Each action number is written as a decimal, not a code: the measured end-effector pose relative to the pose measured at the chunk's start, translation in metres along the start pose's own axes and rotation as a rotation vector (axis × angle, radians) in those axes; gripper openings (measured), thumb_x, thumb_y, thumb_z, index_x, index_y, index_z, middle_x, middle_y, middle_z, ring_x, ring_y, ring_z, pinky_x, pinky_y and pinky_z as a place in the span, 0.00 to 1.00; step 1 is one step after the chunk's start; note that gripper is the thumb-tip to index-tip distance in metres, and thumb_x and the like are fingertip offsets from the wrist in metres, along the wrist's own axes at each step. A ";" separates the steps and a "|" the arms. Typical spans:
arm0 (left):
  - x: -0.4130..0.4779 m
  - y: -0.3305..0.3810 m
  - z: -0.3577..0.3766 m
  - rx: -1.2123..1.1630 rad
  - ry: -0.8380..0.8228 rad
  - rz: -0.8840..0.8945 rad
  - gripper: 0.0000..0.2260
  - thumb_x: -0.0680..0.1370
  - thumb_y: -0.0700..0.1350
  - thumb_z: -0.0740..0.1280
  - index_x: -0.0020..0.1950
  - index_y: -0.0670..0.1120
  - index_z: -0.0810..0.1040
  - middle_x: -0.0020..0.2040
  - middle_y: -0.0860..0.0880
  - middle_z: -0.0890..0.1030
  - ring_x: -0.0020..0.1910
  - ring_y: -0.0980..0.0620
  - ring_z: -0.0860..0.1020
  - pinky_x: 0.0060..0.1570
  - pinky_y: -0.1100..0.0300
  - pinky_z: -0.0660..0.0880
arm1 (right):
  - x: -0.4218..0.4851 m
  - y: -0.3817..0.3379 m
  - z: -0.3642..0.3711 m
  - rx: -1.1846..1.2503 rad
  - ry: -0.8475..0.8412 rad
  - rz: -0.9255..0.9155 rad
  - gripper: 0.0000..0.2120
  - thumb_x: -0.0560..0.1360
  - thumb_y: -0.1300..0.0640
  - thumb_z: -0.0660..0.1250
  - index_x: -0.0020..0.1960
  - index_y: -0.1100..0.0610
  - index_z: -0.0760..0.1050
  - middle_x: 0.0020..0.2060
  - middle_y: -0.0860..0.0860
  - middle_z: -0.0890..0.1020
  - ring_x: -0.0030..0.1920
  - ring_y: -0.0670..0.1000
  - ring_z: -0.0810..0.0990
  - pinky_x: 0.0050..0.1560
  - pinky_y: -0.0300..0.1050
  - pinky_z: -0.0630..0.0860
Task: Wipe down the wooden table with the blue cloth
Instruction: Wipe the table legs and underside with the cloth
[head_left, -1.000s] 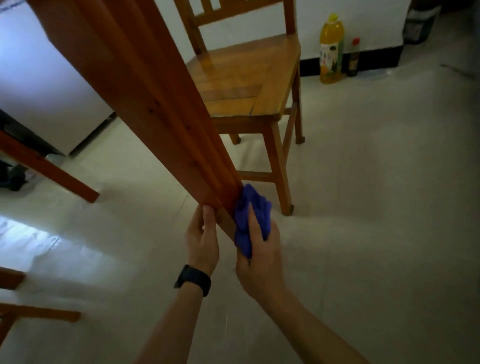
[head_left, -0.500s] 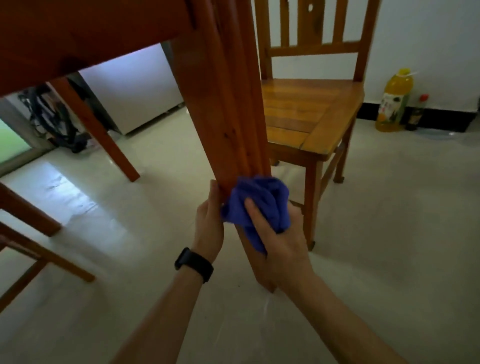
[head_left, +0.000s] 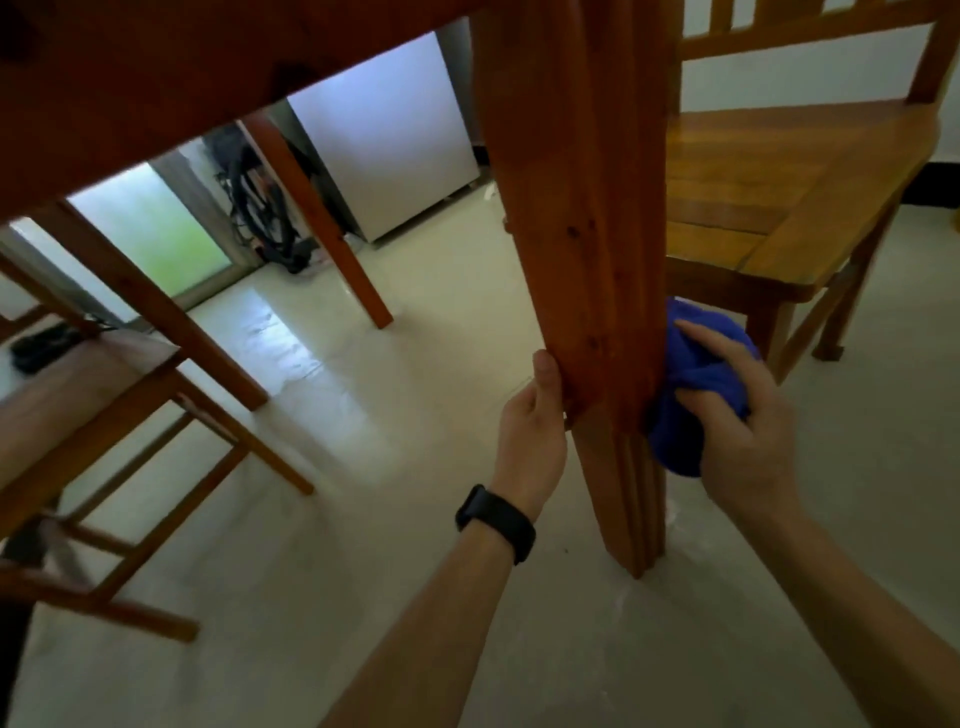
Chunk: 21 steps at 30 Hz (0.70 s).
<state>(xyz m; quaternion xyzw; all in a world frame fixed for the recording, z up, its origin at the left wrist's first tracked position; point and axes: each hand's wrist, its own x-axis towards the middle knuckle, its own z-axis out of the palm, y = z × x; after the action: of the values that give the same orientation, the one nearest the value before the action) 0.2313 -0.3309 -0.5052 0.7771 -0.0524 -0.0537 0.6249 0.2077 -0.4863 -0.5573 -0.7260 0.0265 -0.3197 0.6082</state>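
Low down, the left hand (head_left: 530, 431) – a black wristband (head_left: 496, 522) on its wrist – grips the wooden table leg (head_left: 582, 208) from its 9 o'clock side, thumb laid along the front edge and the fingers hidden behind the wood. At the leg's 3 o'clock side the right hand (head_left: 737, 431) clutches the bunched blue cloth (head_left: 675, 447), fingers curled over it, and the cloth touches the leg's right face. A wooden chair (head_left: 753, 197) stands beyond at about 1 o'clock, a white appliance (head_left: 384, 145) at about 11 o'clock.
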 end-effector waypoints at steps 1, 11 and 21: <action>-0.002 -0.001 0.000 -0.005 0.008 -0.007 0.19 0.74 0.67 0.49 0.49 0.64 0.76 0.49 0.65 0.80 0.47 0.67 0.79 0.53 0.65 0.77 | -0.007 -0.002 0.004 -0.056 0.028 0.016 0.22 0.75 0.56 0.60 0.69 0.49 0.72 0.59 0.50 0.74 0.52 0.41 0.75 0.53 0.34 0.71; -0.068 -0.120 0.029 -0.074 -0.185 -0.730 0.41 0.71 0.70 0.67 0.78 0.58 0.56 0.74 0.46 0.70 0.65 0.40 0.75 0.56 0.38 0.78 | -0.114 0.050 -0.001 -0.061 -0.478 0.755 0.38 0.71 0.63 0.71 0.75 0.47 0.59 0.63 0.50 0.76 0.59 0.51 0.78 0.61 0.53 0.76; -0.030 -0.104 -0.002 -0.334 0.520 -0.316 0.08 0.80 0.42 0.64 0.59 0.50 0.73 0.50 0.50 0.78 0.45 0.53 0.78 0.51 0.53 0.78 | -0.042 -0.020 -0.021 0.047 -0.365 0.733 0.31 0.76 0.64 0.65 0.74 0.43 0.63 0.72 0.49 0.68 0.70 0.52 0.68 0.71 0.57 0.66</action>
<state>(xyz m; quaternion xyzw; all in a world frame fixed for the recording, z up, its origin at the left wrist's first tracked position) 0.2033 -0.3020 -0.6053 0.6503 0.2391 0.0422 0.7198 0.1566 -0.4813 -0.5561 -0.6992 0.1675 0.0518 0.6931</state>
